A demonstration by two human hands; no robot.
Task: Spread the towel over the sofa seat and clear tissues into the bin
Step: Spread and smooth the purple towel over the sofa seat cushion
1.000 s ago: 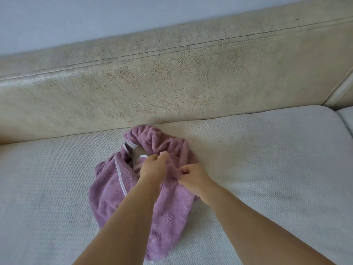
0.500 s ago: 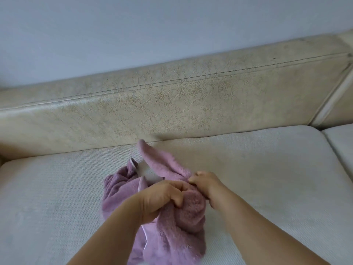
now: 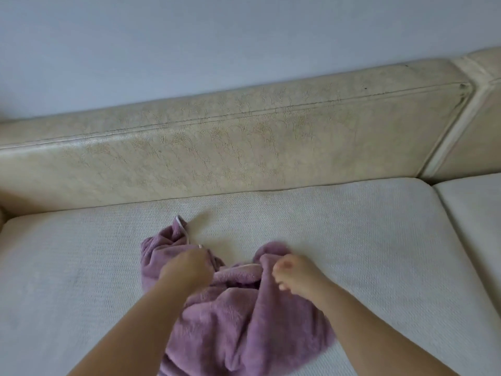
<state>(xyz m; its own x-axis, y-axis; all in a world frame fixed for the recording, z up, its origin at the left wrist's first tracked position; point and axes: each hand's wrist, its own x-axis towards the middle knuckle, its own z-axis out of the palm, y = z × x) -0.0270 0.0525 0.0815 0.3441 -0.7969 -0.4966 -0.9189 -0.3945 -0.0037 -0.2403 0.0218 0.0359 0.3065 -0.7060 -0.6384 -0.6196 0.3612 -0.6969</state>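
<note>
Bunching on the sofa seat (image 3: 352,240), a purple towel (image 3: 244,321), near end cut off below, left hand (image 3: 187,270) gripping its white-trimmed edge, fingers curled out of sight, right hand (image 3: 294,275) pinching a fold, blurred

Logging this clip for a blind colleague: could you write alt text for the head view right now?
A person's left hand and right hand, held apart, grip a bunched purple towel lying on a pale sofa seat. Behind runs a cream backrest under a grey-blue wall; a second cushion shows at right.
</note>
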